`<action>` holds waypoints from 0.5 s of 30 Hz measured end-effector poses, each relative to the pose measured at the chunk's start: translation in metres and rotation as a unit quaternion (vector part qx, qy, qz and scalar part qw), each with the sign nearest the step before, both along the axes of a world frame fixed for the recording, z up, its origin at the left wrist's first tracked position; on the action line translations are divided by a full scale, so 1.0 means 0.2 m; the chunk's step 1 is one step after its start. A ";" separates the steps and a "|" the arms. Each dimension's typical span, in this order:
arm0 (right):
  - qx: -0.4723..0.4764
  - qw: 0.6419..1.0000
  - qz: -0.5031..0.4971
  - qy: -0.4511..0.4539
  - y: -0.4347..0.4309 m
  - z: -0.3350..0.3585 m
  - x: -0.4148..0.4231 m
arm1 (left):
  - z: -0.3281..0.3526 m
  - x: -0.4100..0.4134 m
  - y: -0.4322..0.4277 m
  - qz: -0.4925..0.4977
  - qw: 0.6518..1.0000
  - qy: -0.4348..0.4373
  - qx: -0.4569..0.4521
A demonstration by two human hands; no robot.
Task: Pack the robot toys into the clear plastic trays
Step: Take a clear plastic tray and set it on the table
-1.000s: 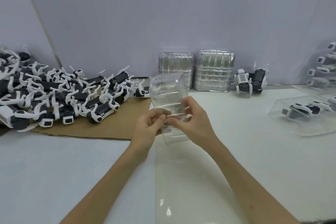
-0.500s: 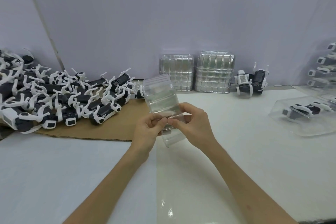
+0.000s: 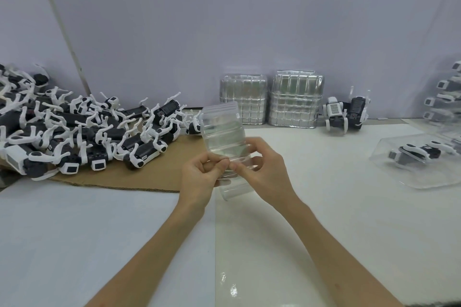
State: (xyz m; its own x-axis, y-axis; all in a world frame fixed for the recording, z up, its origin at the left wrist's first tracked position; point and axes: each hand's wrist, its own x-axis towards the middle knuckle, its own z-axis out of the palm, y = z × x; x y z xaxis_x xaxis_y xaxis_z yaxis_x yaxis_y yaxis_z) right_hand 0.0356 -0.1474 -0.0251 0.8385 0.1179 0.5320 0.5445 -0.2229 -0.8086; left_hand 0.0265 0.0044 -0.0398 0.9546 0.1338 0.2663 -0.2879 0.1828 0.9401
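Note:
I hold a small stack of nested clear plastic trays (image 3: pixel 222 132) upright above the table's middle. My left hand (image 3: pixel 199 179) pinches its near edge from the left, and my right hand (image 3: pixel 264 172) grips it from the right, thumbs nearly touching. A large heap of black-and-white robot toys (image 3: pixel 82 132) lies on brown cardboard (image 3: pixel 159 177) at the left. One robot toy sits packed in a clear tray (image 3: pixel 421 157) at the right.
Two tall stacks of clear trays (image 3: pixel 272 99) stand against the back wall. Two upright robot toys (image 3: pixel 346 112) stand to their right. More packed toys (image 3: pixel 446 97) are piled at the far right edge. A white table (image 3: pixel 74 232) spreads out below my arms.
The trays in my hands have tilted, the top leaning further left. My fingers have shifted slightly along the near edge. The rest has not moved.

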 end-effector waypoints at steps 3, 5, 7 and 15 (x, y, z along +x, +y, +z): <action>-0.010 0.998 -0.053 0.027 0.00 -0.01 0.01 | 0.00 0.01 0.01 -0.030 0.999 -0.004 -0.013; 0.008 0.998 -0.054 0.042 -0.02 -0.01 0.02 | 0.01 0.01 0.02 -0.070 0.997 -0.004 -0.024; 0.033 0.997 -0.051 0.039 -0.03 -0.01 0.02 | 0.02 0.01 0.02 -0.115 0.992 0.000 -0.042; 0.067 0.997 -0.009 0.035 -0.05 0.01 0.01 | 0.04 0.00 0.04 -0.212 0.969 0.036 -0.117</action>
